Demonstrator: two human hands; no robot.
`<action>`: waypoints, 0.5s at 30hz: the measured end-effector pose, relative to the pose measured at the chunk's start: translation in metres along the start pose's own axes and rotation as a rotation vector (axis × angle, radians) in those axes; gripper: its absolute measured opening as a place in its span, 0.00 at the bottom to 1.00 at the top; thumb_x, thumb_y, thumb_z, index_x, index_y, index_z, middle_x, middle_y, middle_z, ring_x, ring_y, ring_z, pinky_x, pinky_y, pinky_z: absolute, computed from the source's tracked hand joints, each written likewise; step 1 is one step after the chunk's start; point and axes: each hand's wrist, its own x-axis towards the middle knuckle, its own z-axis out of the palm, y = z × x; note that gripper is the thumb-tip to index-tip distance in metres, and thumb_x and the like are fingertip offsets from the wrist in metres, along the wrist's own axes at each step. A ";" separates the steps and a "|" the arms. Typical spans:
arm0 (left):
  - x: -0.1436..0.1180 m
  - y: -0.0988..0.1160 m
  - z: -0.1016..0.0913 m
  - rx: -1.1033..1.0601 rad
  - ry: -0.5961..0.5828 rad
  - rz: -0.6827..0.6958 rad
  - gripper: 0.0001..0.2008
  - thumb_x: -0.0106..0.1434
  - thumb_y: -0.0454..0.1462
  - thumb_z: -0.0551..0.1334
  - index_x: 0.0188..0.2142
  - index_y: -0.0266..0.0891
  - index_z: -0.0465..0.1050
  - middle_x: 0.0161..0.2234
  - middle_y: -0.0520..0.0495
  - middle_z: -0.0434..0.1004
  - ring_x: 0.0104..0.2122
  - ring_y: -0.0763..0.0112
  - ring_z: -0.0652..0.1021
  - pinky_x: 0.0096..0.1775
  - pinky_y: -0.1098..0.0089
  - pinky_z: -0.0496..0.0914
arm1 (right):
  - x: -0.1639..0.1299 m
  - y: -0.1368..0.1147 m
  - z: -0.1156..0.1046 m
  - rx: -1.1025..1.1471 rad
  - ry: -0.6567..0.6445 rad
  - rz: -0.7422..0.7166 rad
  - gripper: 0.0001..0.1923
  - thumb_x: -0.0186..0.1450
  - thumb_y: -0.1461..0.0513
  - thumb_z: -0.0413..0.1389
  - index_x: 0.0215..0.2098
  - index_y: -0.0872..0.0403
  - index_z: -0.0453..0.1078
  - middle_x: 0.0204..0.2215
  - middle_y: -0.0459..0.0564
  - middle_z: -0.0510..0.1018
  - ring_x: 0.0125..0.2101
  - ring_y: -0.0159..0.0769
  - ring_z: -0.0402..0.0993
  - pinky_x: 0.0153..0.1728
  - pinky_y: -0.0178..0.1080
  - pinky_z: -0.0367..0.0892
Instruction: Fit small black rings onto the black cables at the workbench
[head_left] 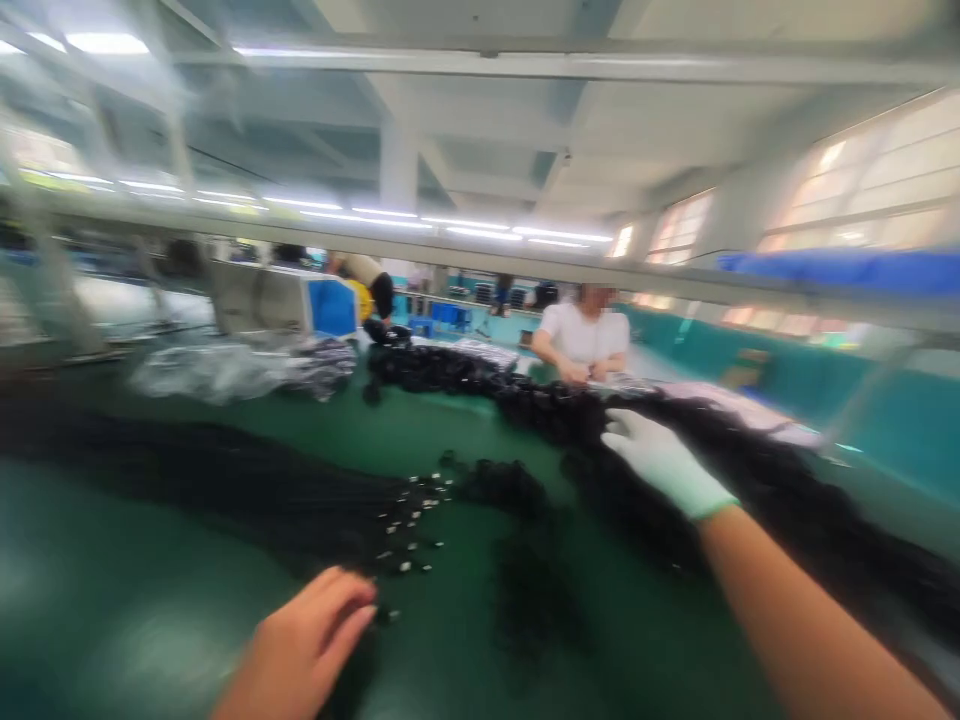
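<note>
My left hand (311, 635) is bare and low in the view, fingers curled toward the thumb; what lies between them, if anything, I cannot make out. Just beyond its fingertips are pale, metallic-looking tips (405, 566) at the ends of a long bundle of thin black cables (247, 490) on the green table. My right hand (664, 455) wears a white glove. It reaches forward with fingers stretched out, over or touching a heap of black coiled bundles (555, 412); contact is blurred. A smaller dark tangle (510, 487) sits between the hands.
The green tabletop (150, 620) spans the foreground. Clear plastic bags (217, 372) lie at the far left. A person in white (585, 335) works across the heap, and another person bends farther back. A metal bar (450, 255) crosses above, with blue material (847, 270) at right.
</note>
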 end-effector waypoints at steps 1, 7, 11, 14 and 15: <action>0.003 0.005 -0.004 0.027 -0.060 -0.011 0.08 0.62 0.40 0.55 0.34 0.48 0.73 0.33 0.56 0.76 0.32 0.73 0.77 0.35 0.77 0.69 | -0.014 -0.012 0.008 0.043 -0.010 -0.029 0.24 0.65 0.58 0.50 0.58 0.59 0.58 0.49 0.59 0.73 0.50 0.42 0.69 0.52 0.42 0.62; 0.042 -0.039 -0.045 0.385 -0.033 -0.262 0.06 0.63 0.36 0.56 0.35 0.44 0.72 0.35 0.53 0.75 0.37 0.71 0.75 0.38 0.72 0.68 | -0.112 -0.088 0.078 0.317 -0.321 -0.231 0.28 0.60 0.50 0.50 0.56 0.51 0.63 0.48 0.51 0.75 0.48 0.44 0.72 0.50 0.44 0.67; 0.075 -0.077 -0.062 0.481 -0.009 -0.338 0.08 0.65 0.38 0.55 0.42 0.39 0.70 0.41 0.47 0.73 0.40 0.68 0.74 0.42 0.64 0.70 | -0.150 -0.131 0.089 0.277 -0.462 -0.300 0.29 0.60 0.48 0.48 0.58 0.46 0.60 0.52 0.47 0.71 0.53 0.43 0.67 0.53 0.47 0.64; 0.098 -0.086 -0.053 0.520 -0.035 -0.326 0.13 0.65 0.40 0.56 0.48 0.37 0.67 0.47 0.43 0.70 0.42 0.66 0.74 0.43 0.60 0.71 | -0.158 -0.155 0.083 0.254 -0.444 -0.327 0.27 0.61 0.51 0.47 0.58 0.47 0.61 0.53 0.48 0.70 0.53 0.44 0.66 0.53 0.47 0.64; 0.104 -0.088 -0.048 0.530 -0.050 -0.315 0.14 0.65 0.40 0.56 0.48 0.37 0.67 0.48 0.43 0.69 0.42 0.66 0.74 0.43 0.60 0.71 | -0.159 -0.161 0.081 0.255 -0.442 -0.337 0.27 0.61 0.51 0.47 0.58 0.48 0.61 0.52 0.48 0.71 0.53 0.44 0.66 0.53 0.47 0.64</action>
